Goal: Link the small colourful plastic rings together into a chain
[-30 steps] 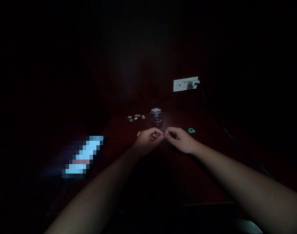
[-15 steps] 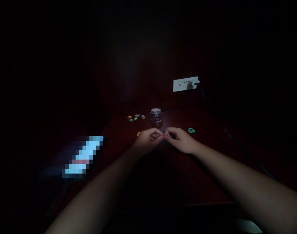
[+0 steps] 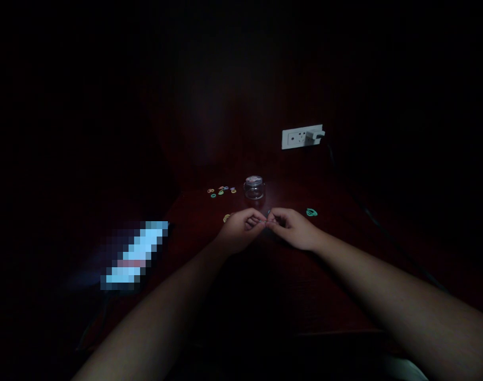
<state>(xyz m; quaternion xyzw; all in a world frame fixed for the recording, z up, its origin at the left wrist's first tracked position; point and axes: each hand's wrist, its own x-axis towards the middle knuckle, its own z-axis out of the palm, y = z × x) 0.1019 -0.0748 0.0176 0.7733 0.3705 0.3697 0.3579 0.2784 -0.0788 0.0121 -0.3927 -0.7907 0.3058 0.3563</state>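
Observation:
My left hand (image 3: 243, 229) and my right hand (image 3: 291, 227) meet fingertip to fingertip above the dark red table (image 3: 304, 296). Both are closed in a pinch; whatever lies between the fingertips is too small and dim to name. Just beyond them stands a small clear jar (image 3: 254, 190) with a lid on. Yellow bands (image 3: 226, 217) peek out behind my left hand, partly hidden by it. Green bands (image 3: 311, 212) lie to the right of my right hand. A scattering of small coloured bands (image 3: 221, 191) rests left of the jar.
A lit, pixelated screen (image 3: 136, 254) is at the table's left side. On the wall behind, a white socket plate (image 3: 302, 137) has a plug (image 3: 316, 135) in it. A dark cable (image 3: 378, 225) runs along the right side.

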